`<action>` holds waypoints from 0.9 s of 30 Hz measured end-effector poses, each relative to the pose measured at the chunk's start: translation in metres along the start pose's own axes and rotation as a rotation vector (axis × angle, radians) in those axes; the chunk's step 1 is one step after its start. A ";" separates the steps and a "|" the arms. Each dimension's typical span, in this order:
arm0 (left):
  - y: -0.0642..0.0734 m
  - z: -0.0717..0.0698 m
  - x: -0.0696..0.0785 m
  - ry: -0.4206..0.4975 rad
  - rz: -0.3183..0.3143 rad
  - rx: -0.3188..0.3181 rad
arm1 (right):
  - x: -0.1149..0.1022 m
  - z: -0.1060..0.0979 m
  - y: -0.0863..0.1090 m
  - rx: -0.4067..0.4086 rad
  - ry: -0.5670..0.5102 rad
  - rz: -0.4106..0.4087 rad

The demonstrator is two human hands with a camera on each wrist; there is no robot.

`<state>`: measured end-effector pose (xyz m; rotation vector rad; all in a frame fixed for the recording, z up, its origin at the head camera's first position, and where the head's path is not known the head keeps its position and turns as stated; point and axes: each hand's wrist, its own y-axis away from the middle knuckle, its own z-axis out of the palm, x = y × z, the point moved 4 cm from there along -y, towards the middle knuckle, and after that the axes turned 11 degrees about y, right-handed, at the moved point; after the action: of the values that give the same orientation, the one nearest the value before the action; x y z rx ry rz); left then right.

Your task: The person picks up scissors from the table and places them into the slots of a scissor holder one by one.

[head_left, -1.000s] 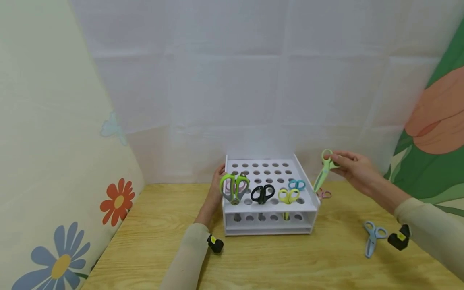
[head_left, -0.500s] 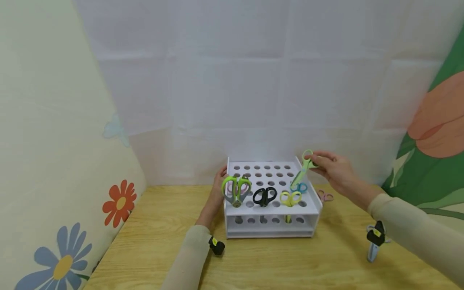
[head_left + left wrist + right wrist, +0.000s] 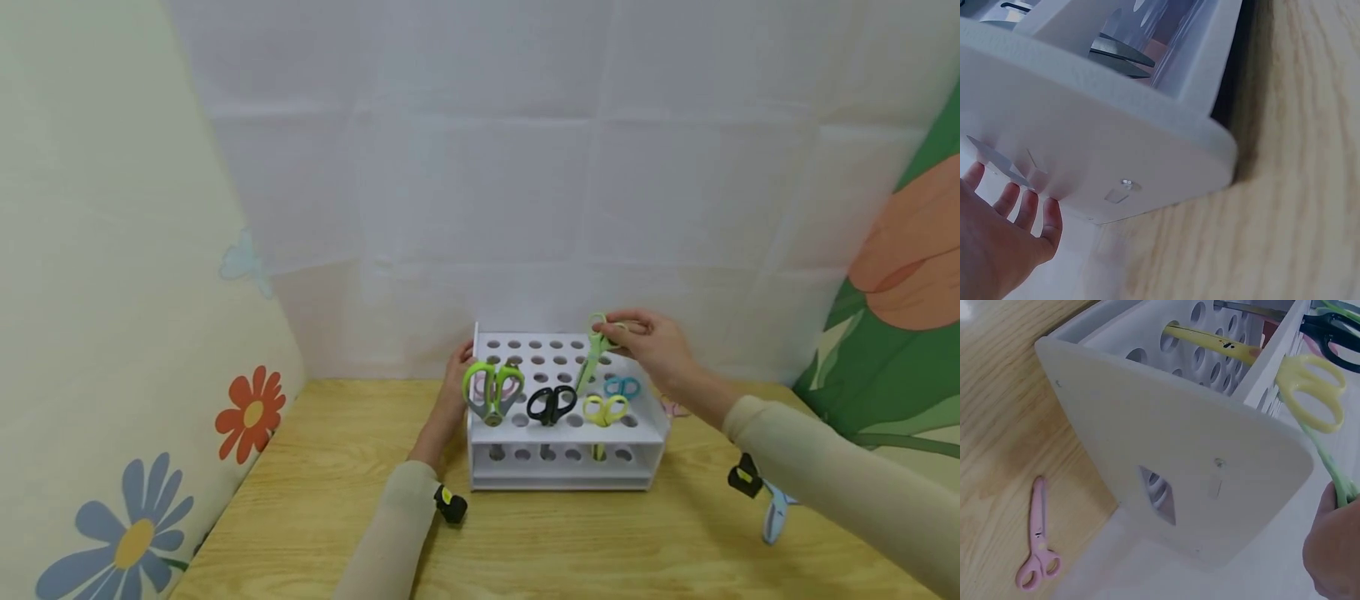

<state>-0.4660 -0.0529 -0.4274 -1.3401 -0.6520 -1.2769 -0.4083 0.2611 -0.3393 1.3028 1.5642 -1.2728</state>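
Observation:
In the head view my right hand pinches light green scissors by the handles. Their blades point down over the white rack, behind the handles of black scissors. My left hand is at the rack's left side; in the left wrist view its fingertips touch the side panel. Also standing in the rack are green-and-grey scissors, a pink pair behind them, yellow scissors and teal scissors.
Pink scissors lie on the wooden table beside the rack's right side. Light blue scissors rest nearer the front right, partly hidden by my right sleeve. A white sheet hangs behind the rack.
My right hand has carried the light green scissors leftward, from beyond the rack's right side to over its holes. My left hand stays against the rack's left side.

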 end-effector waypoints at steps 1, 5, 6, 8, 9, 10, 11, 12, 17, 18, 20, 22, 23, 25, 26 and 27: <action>0.000 0.000 -0.001 -0.005 -0.006 -0.001 | -0.002 0.003 0.000 -0.015 0.019 -0.014; -0.006 -0.003 -0.013 0.005 -0.017 0.003 | -0.005 0.009 0.004 -0.068 0.102 -0.032; -0.008 -0.003 -0.017 0.010 -0.024 0.006 | -0.005 0.010 0.005 -0.080 0.117 -0.028; -0.011 -0.004 -0.023 0.025 -0.025 0.015 | -0.005 0.011 0.007 -0.102 0.137 -0.027; -0.012 -0.004 -0.025 0.031 -0.024 0.020 | -0.005 0.011 0.008 -0.117 0.147 -0.028; -0.013 -0.005 -0.027 0.025 -0.023 0.027 | -0.004 0.012 0.008 -0.132 0.155 -0.034; -0.014 -0.005 -0.028 0.024 -0.013 0.035 | -0.004 0.013 0.008 -0.150 0.161 -0.042; -0.015 -0.005 -0.029 0.023 -0.004 0.042 | -0.004 0.014 0.008 -0.167 0.176 -0.053; -0.017 -0.003 -0.028 0.021 0.038 0.074 | -0.004 0.022 0.002 -0.261 0.305 -0.103; -0.017 -0.003 -0.028 0.020 0.040 0.078 | -0.004 0.025 0.002 -0.282 0.332 -0.109; -0.016 -0.003 -0.029 0.016 0.036 0.072 | -0.004 0.028 0.002 -0.324 0.360 -0.119; -0.016 -0.002 -0.031 0.021 0.034 0.067 | -0.004 0.032 0.004 -0.357 0.389 -0.128; -0.016 -0.002 -0.032 0.017 0.027 0.071 | -0.003 0.033 0.005 -0.370 0.398 -0.133; -0.018 -0.001 -0.033 0.014 0.026 0.070 | -0.002 0.034 0.007 -0.382 0.404 -0.136; -0.019 0.000 -0.033 0.021 0.021 0.072 | -0.001 0.035 0.007 -0.387 0.411 -0.135; -0.021 0.001 -0.033 0.035 0.020 0.072 | 0.000 0.035 0.007 -0.394 0.410 -0.131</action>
<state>-0.4936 -0.0380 -0.4508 -1.2596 -0.6531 -1.2467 -0.4038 0.2274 -0.3497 1.2668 2.0900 -0.7380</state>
